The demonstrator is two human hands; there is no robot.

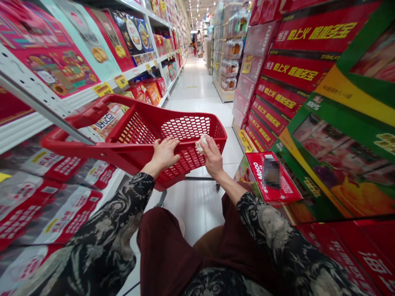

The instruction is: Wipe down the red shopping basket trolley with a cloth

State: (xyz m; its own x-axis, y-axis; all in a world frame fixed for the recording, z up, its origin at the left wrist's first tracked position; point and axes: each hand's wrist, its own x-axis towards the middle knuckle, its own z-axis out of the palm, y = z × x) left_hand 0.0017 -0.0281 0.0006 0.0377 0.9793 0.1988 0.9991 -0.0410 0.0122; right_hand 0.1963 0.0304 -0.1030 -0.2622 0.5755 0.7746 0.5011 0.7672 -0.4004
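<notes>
Clearly, right fingers point(211, 147) clamp crumpled tissue point(201, 144); left fingers point(168, 142) splay on the red cart point(188, 145).

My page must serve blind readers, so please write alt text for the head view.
A person's left hand rests on the near rim of a red shopping cart, while the right hand holds a crumpled white wad against it. The cart stands in a store aisle between stocked shelves and stacked red boxes.

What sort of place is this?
Most likely a supermarket aisle: there's a red shopping cart, white shelves with yellow price tags, and red boxes stacked on the right.
</notes>
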